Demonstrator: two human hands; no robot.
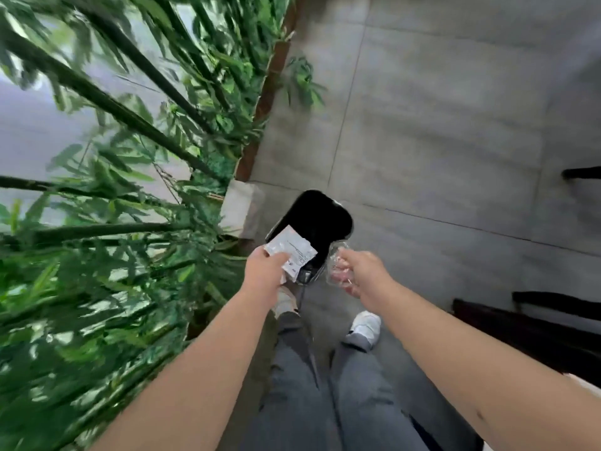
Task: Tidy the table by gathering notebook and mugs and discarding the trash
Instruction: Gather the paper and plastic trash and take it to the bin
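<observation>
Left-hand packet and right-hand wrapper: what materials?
Packet: looks like white paper or matte film, flat, creased, with small print. Wrapper: seems thin clear plastic, crumpled, glossy highlights, fingers visible through it. Motion blur leaves both uncertain.

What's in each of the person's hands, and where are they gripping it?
The left hand pinches a white wrapper by its lower corner. The right hand clutches crumpled clear plastic bunched in its fingers. Both are above the black bin.

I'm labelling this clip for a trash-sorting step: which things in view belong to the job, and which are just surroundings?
Part of the job:
- white wrapper in the left hand
- crumpled clear plastic in the right hand
- black bin, open

Just surroundings:
- green plants
- tiled floor
- dark furniture
</observation>
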